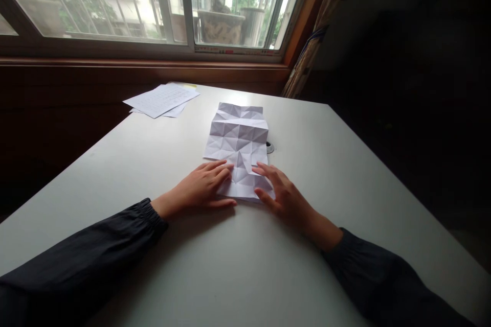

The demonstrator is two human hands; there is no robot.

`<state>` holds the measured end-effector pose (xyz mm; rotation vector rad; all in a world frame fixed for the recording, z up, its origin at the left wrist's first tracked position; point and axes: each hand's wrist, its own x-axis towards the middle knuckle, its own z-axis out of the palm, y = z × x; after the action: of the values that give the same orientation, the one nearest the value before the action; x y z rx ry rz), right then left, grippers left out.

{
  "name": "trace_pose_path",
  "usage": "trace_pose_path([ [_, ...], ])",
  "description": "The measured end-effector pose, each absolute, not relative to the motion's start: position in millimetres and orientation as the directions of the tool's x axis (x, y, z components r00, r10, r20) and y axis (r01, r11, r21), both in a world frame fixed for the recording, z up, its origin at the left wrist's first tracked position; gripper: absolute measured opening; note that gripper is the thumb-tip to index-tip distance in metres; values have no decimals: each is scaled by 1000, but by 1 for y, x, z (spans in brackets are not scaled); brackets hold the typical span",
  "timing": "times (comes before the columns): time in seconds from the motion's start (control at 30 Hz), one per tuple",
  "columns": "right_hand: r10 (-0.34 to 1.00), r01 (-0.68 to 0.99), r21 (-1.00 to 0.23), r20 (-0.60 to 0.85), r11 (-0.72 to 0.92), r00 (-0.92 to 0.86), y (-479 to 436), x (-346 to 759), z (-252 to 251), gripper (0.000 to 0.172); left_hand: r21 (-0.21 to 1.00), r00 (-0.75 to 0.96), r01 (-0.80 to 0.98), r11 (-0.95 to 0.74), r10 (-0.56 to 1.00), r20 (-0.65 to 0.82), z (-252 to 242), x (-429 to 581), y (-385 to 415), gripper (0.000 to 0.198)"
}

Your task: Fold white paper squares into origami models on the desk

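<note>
One creased white paper [238, 150] mid-table, near edge hidden under two flat open hands, left hand [201, 186], right hand [278, 191], small dark object [270, 147] half hidden behind paper, printed sheets [161, 99] at far left corner of white table [115, 173]

The white table [326, 173] carries a creased sheet [238, 138] near its middle, printed papers [163, 99] at the far left edge, and a small round thing [270, 147] just beside the sheet's right side.
</note>
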<state>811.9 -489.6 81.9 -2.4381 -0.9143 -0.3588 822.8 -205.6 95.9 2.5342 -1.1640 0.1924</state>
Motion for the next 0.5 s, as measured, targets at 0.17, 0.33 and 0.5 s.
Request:
trace_pose_path([
  [0.17, 634, 751, -306, 405, -586, 659, -501, 803, 83, 48, 276, 641, -764, -583, -734, 225, 101, 801, -197, 57],
  [0.33, 755, 818, -226, 316, -528, 575, -505, 796, 89, 53, 275, 635, -768, -578, -744, 209, 102, 791, -195, 45],
  [0.5, 812, 848, -192, 247, -494, 529, -501, 792, 96, 64, 323, 624, -773, -545, -746, 234, 102, 789, -194, 43],
])
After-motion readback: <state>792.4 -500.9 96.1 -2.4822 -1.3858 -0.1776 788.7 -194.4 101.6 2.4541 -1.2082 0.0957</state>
